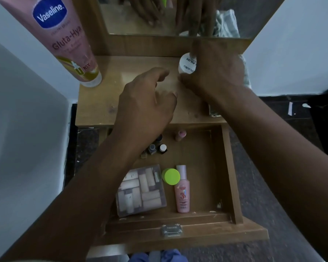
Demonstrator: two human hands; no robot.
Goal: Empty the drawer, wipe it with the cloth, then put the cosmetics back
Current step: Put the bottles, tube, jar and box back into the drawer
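Note:
The wooden drawer (230, 167) stands pulled open below the dresser top (106, 103). Inside it lie a clear palette box (141, 190), a green-capped jar (170, 176), a pink bottle (182, 193), several small nail polish bottles (157, 148) and a small pink-capped bottle (180, 134). My right hand (214, 72) grips a white round jar (186, 65) on the dresser top near the mirror. My left hand (146, 104) hovers over the dresser top with loosely curled fingers, holding nothing. A checked cloth (245, 76) lies mostly hidden behind my right hand.
A large pink Vaseline tube (64, 40) stands on the dresser top's left corner. The mirror (169, 16) rises behind, reflecting my hands and the cloth. White walls flank the dresser. A metal latch (171, 230) sits on the drawer front.

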